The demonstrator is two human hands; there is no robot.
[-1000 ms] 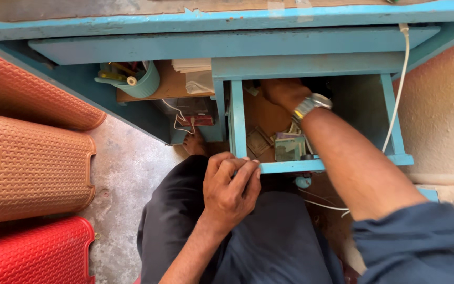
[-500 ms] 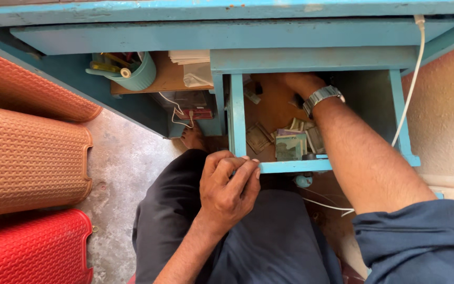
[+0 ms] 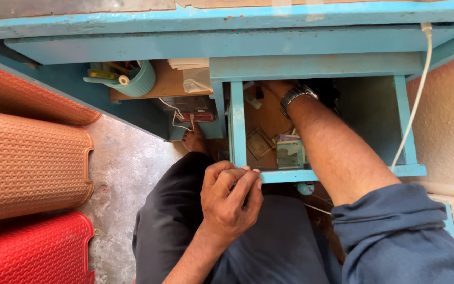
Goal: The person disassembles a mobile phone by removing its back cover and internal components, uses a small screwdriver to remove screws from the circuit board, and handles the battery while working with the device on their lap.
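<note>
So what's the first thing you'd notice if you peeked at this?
Probably the bright blue wooden drawer pulled open in the middle, with the right hand reaching deep into it over some folded banknotes. Next, the left hand resting curled on the lap just below the drawer's front edge. At the left edge, the stacked orange and red plastic stools stand out against the grey floor.

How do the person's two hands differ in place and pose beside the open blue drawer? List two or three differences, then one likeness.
The right hand reaches deep into the drawer, mostly hidden; the left hand rests outside on the lap, in full view. The right arm is stretched out, with a wristwatch; the left hand is curled, its wrist bare. Both are bare.
</note>
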